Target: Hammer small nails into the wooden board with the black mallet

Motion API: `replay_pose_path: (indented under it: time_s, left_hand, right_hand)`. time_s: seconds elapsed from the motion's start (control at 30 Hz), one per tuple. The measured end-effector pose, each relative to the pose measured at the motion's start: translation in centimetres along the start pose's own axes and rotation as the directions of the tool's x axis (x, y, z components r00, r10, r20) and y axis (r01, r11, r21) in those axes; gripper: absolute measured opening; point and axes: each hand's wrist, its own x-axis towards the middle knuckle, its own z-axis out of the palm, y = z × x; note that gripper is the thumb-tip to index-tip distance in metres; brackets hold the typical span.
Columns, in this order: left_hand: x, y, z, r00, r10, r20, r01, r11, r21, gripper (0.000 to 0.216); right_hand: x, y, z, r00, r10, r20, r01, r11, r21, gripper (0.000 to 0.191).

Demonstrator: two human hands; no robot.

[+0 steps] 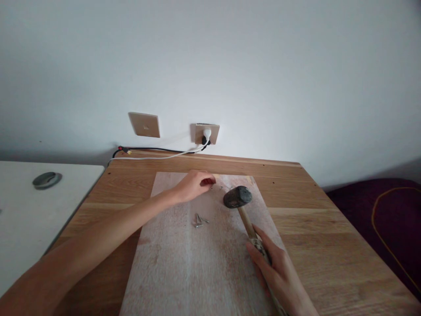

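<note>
My right hand (pixel 274 265) is wrapped round the wooden handle of a rubber mallet (pixel 238 197), whose black head is over the far right part of a pale wooden board (pixel 171 263). At the board's far end, my left hand (pixel 195 185) is closed, thumb and fingers curled together close to the surface. Whatever may be between its fingertips is too small to make out. A few metal nails (pixel 199 220) lie in a small pile on the board, nearer to me than my left hand. Thin small marks or nails show between the left fingertips and the mallet head.
Beneath the board is a wooden table (pixel 305 232) against a white wall. A socket (pixel 207 133) holds plugs, and a white cable (pixel 158 157) and a black cable run along the table's back edge. A white surface (pixel 19 215) with a grey oval object (pixel 46 180) stands left; dark purple fabric (pixel 368 210) lies right.
</note>
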Motion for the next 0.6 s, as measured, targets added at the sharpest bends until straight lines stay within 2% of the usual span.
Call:
replay_pose_path:
  time_s: [0.1, 0.33, 0.5, 0.6]
  left_hand:
    - [0.3, -0.8, 0.9, 0.998, -0.062, -0.015, 0.061, 0.996, -0.069, 0.014]
    - [-0.5, -0.8, 1.7, 0.999, 0.012, -0.046, -0.008, 0.996, 0.086, 0.019]
    - [-0.5, -0.9, 1.8, 0.998, 0.063, -0.025, -0.059, 0.989, 0.135, 0.015]
    - [-0.5, -1.0, 2.0, 0.998, 0.052, -0.033, -0.047, 0.989, 0.138, 0.011]
  right_hand:
    - [0.2, 0.3, -0.2, 0.999, -0.029, 0.020, 0.030, 0.999, -0.024, 0.072]
    - [-0.2, -0.5, 0.0, 1.000, 0.010, -0.012, -0.010, 1.000, -0.008, 0.073]
    - [-0.3, -1.1, 0.0, 0.999, -0.010, -0.037, 0.008, 0.999, -0.052, 0.074]
    - [-0.1, -1.7, 0.0, 1.000, -0.027, -0.011, 0.027, 0.999, -0.047, 0.073]
